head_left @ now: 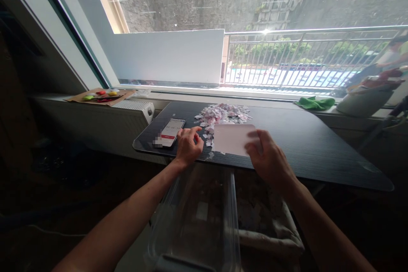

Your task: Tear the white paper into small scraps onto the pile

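My right hand (267, 153), slightly blurred, grips the right edge of a pale rectangular sheet of paper (234, 138) between thumb and fingers. The sheet is held over the dark table, just in front of a heap of torn paper scraps (223, 113). To its left, my left hand (190, 143) hovers over the table's near edge, apart from the sheet. Its fingers are loosely curled, with a gap between thumb and index finger and nothing visible in it. Beside that hand lies a phone (172, 131) with a lit screen showing a timer and a red button.
Below the black table (318, 148) stands a clear plastic bin (234, 216), with a cloth-lined container (270, 242) on its right. A radiator (127, 117) adjoins the table's left. A green cloth (315, 103) and a pale bag (366, 100) rest along the windowsill.
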The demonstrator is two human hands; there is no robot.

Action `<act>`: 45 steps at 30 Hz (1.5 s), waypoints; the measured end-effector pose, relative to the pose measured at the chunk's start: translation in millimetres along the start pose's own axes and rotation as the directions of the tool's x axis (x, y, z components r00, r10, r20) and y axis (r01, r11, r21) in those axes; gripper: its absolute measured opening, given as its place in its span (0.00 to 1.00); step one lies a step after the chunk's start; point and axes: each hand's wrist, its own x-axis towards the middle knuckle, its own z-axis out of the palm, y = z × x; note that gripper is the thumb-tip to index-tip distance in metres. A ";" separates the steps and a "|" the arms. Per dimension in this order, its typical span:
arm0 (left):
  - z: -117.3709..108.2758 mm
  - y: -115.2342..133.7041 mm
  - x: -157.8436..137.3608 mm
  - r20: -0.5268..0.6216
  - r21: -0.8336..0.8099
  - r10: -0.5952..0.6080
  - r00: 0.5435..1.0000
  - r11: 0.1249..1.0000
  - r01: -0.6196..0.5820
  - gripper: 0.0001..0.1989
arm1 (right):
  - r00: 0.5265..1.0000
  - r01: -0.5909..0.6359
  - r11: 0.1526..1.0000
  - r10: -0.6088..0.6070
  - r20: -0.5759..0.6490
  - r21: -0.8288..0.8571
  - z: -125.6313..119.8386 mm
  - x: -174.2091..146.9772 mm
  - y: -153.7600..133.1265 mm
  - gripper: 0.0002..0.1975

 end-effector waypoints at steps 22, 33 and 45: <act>-1.2 1.6 0.4 0.005 0.008 -0.004 1.000 1.000 0.004 0.15 | 0.969 -0.226 0.910 0.172 0.180 0.347 29.0 3.1 25.6 0.15; 0.5 -0.8 0.1 0.003 0.009 0.003 1.000 1.000 -0.004 0.15 | 0.949 -0.262 0.843 0.136 0.284 0.470 29.3 -3.5 21.0 0.15; -3.4 2.7 0.4 0.028 0.000 -0.016 0.999 1.000 0.016 0.15 | 0.999 -0.016 0.999 0.018 -0.033 0.050 -9.5 -3.3 18.5 0.14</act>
